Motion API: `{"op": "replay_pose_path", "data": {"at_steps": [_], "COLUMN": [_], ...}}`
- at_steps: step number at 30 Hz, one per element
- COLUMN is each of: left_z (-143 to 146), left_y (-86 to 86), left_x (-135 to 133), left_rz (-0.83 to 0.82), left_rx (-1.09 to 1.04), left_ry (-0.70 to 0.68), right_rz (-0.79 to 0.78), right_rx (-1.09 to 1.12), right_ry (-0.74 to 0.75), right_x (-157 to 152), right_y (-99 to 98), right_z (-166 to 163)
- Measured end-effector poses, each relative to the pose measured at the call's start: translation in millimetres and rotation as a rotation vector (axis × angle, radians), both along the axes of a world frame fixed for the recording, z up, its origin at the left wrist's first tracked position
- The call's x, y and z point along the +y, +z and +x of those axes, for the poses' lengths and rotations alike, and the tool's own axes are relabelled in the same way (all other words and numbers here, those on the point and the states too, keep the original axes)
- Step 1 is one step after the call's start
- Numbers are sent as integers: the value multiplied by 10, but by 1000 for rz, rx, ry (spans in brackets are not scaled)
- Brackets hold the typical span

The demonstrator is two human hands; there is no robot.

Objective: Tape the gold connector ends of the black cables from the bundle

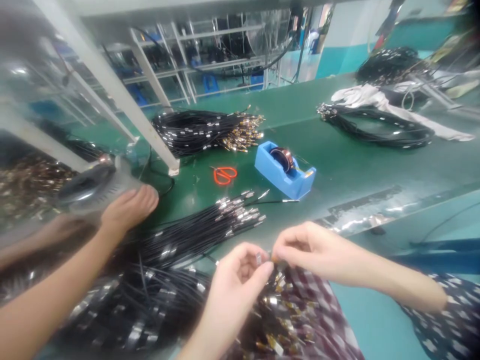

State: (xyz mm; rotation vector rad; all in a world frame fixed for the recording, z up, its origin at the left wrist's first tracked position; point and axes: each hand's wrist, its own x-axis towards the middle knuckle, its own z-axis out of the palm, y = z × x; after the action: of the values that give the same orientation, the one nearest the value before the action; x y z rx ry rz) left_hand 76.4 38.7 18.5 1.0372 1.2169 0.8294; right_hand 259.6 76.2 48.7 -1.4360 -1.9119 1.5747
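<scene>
My left hand (240,287) is closed in a pinch, with a small silver cable connector (258,258) showing between its fingers. My right hand (309,250) meets it fingertip to fingertip, also pinching; a tiny amber-coloured bit (275,259) shows at its tips, too small to name. Beneath both hands, a heap of black cables with gold and silver ends (277,320) lies over a checked cloth (318,310). Just beyond them on the green table is a bundle of black cables with silver tips (202,225).
A blue tape dispenser (281,172) and orange-handled scissors (224,175) lie ahead. Behind are coiled cable bundles (198,130) (382,127) and a white cloth (375,97). At left, a co-worker's hand (129,210) rests by a grey machine (101,187). White rack posts (123,95) stand there.
</scene>
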Motion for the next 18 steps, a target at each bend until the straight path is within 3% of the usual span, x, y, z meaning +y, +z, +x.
{"op": "replay_pose_path", "data": {"at_steps": [8,13,18], "left_z": [7,-19,-29], "left_y": [-26,-45,-55], "left_x": [-12,-7,2], "left_rz": [47,-52,-79], "left_rx": [-29,-83,-118], "left_ry": [21,99,113], "right_rz": [80,81,52], "right_rx": [-59,184,299], "right_ry": [-51,-240,-298], "right_x": [-87,-101,-229], "right_y": [-12,-240,-344], "right_z": [-58,-103,-169]}}
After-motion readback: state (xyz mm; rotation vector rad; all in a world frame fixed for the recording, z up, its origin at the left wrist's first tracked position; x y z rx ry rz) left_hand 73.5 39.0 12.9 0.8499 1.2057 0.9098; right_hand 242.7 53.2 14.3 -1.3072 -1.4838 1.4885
